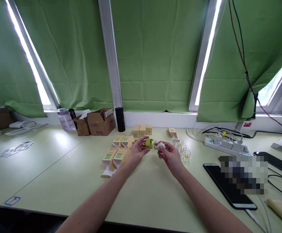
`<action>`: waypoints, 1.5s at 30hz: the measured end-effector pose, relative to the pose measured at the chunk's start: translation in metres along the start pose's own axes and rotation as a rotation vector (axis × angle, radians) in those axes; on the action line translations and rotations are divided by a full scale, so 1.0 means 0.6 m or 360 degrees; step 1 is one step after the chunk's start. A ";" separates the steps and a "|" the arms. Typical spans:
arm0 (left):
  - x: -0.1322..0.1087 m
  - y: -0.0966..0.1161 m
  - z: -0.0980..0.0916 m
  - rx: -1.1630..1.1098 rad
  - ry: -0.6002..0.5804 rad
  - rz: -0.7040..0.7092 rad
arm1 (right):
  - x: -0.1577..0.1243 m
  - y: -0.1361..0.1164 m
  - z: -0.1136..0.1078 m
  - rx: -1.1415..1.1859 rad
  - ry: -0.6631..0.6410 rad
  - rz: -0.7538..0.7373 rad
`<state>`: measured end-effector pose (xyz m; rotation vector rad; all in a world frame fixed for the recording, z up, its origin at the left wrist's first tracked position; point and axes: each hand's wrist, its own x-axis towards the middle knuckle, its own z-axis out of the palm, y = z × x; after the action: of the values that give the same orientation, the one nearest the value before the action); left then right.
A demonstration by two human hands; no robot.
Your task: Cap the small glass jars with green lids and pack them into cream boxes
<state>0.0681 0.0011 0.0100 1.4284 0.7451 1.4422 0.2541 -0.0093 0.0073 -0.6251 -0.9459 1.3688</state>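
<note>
My left hand (139, 149) is closed on a small yellow-green cup-shaped piece (149, 143) with a loop on its side. Close by on the right, my right hand (168, 154) pinches a small white object (159, 145); its exact shape is unclear. The two pieces are a little apart. Left of my left hand lie several opened kraft boxes (118, 156) with green labels. Behind the hands, closed kraft boxes (142, 130) stand in a row. Several small clear cups (186, 156) with yellowish bottoms sit just right of my right hand.
An opened kraft box (172, 132) lies behind the cups. Cardboard boxes (101, 122), a black cylinder (120, 119) and a purple bottle (66, 119) stand along the back left. A power strip (224, 147), cables and a black phone (228, 184) occupy the right.
</note>
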 end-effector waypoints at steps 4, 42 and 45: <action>-0.003 -0.005 0.001 0.0088 0.0001 -0.0031 | 0.011 0.007 -0.016 0.0024 0.0079 0.0194; -0.020 -0.006 0.014 0.0572 -0.0082 0.0124 | 0.000 0.005 -0.009 -0.0487 -0.0050 -0.0106; -0.020 -0.013 0.011 0.0569 -0.0085 0.0119 | -0.002 0.003 -0.006 -0.0500 -0.0043 -0.0095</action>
<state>0.0748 -0.0079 -0.0010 1.7748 0.9591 1.3674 0.2561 -0.0097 0.0036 -0.8091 -1.2044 1.1874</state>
